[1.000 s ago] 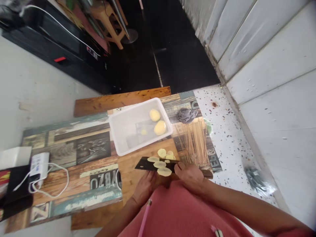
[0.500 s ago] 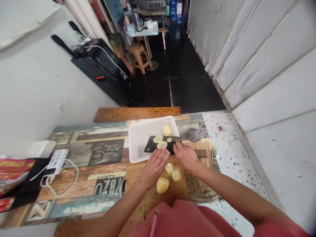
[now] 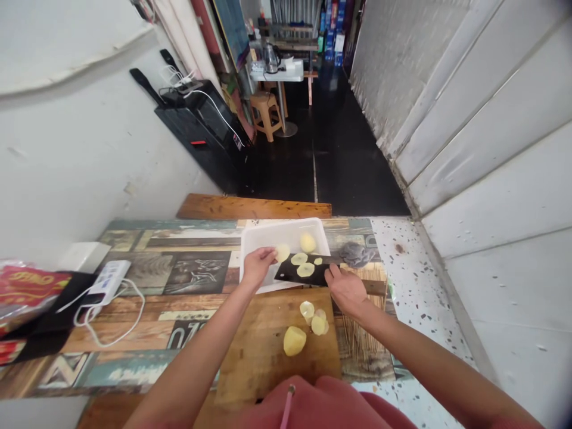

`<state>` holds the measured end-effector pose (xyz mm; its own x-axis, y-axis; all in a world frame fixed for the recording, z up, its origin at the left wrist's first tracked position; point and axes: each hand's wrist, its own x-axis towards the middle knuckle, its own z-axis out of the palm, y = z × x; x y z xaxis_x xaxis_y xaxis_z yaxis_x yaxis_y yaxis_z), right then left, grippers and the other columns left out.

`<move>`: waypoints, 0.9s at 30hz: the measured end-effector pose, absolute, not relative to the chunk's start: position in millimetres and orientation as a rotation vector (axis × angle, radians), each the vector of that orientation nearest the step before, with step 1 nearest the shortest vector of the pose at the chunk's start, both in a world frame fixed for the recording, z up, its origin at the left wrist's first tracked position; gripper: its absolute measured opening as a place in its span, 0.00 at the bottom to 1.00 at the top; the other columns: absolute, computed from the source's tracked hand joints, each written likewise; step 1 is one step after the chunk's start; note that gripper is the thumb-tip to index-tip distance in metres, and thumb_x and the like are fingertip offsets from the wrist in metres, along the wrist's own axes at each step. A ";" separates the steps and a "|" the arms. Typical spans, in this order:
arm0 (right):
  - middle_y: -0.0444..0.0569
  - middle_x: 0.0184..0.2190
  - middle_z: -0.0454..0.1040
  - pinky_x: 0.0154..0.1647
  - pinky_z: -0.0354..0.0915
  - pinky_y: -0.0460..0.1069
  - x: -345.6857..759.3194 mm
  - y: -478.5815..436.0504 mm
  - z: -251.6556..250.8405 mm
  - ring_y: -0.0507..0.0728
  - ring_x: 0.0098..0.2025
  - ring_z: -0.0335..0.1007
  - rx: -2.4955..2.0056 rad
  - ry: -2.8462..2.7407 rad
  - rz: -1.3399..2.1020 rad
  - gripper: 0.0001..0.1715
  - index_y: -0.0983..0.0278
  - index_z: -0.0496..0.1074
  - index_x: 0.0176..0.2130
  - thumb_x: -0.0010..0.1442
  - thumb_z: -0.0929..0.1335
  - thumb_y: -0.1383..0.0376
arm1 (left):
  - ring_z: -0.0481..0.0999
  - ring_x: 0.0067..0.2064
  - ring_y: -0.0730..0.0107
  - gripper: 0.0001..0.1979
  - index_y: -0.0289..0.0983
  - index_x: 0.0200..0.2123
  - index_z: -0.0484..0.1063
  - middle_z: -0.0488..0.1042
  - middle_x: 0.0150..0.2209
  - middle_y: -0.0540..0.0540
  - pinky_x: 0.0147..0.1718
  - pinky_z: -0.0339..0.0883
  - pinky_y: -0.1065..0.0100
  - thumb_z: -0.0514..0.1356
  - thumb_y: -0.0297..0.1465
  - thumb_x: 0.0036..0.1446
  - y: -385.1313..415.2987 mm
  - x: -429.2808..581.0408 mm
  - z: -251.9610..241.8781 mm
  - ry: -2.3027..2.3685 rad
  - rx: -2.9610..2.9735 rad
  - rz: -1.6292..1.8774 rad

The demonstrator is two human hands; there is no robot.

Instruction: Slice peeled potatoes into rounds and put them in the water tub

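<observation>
- At the far left of the desk (image 3: 134, 363), a red packet (image 3: 31, 292) lies on something black.
- Just right of it, a white power strip (image 3: 109, 283) rests beside its looping cable.
- The left hand (image 3: 261, 265) pinches a thin pale-yellow slice (image 3: 282, 253) between thumb and fingers, above the white tub (image 3: 257, 238).
- The tub sits behind the wooden cutting board (image 3: 250, 333); a peeled yellow piece (image 3: 307, 242) is in its far right part.
- Nearer the person, a larger cut chunk (image 3: 295, 341) rests on the board.
- The cleaver (image 3: 286, 273) is held with its broad dark blade over the tub's near side, several slices lying on its face.
- More slices (image 3: 319, 322) overlap on the board, right of the chunk.
- The right hand (image 3: 347, 291) is closed around the cleaver where blade meets handle.
- Beyond it lies a crumpled grey cloth (image 3: 356, 254); thin wooden sticks (image 3: 364, 339) are spread beneath the right forearm.
</observation>
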<state>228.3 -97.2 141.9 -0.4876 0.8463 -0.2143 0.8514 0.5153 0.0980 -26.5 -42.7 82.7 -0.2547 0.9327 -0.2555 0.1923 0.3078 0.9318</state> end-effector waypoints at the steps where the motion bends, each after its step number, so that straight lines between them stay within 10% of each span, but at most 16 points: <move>1: 0.61 0.44 0.70 0.33 0.66 0.51 229.8 -98.3 140.6 0.59 0.38 0.70 1.437 2.526 -0.024 0.15 0.70 0.69 0.46 0.60 0.60 0.74 | 0.79 0.40 0.57 0.25 0.31 0.39 0.76 0.80 0.39 0.39 0.44 0.73 0.55 0.66 0.46 0.43 -39.9 -30.3 80.9 1.688 1.043 1.024; 5: 0.60 0.44 0.71 0.33 0.65 0.50 232.6 -100.3 139.3 0.59 0.38 0.70 1.416 2.543 -0.008 0.15 0.70 0.69 0.46 0.60 0.60 0.74 | 0.63 0.62 0.50 0.29 0.36 0.51 0.72 0.69 0.57 0.37 0.61 0.55 0.49 0.68 0.40 0.44 -46.8 -32.5 78.1 1.816 1.356 0.937; 11: 0.60 0.43 0.71 0.35 0.66 0.51 230.2 -100.0 140.9 0.59 0.38 0.70 1.352 2.582 0.007 0.15 0.70 0.70 0.45 0.62 0.59 0.73 | 0.52 0.67 0.51 0.25 0.38 0.52 0.73 0.62 0.63 0.37 0.62 0.51 0.48 0.64 0.42 0.53 -75.3 0.8 81.1 1.368 2.094 0.552; 21: 0.59 0.44 0.72 0.33 0.66 0.52 235.2 -100.8 143.8 0.58 0.36 0.69 1.170 2.716 0.042 0.16 0.70 0.70 0.47 0.59 0.62 0.74 | 0.66 0.60 0.65 0.16 0.47 0.51 0.72 0.73 0.55 0.48 0.61 0.52 0.52 0.53 0.30 0.63 -66.3 -11.8 66.9 1.345 2.338 0.307; 27: 0.57 0.41 0.73 0.29 0.65 0.50 267.3 -115.4 145.0 0.57 0.33 0.69 1.143 2.822 0.149 0.17 0.70 0.71 0.45 0.55 0.64 0.77 | 0.74 0.50 0.53 0.12 0.34 0.37 0.78 0.76 0.47 0.36 0.53 0.62 0.50 0.53 0.27 0.60 -43.3 -55.8 58.9 2.005 2.148 0.315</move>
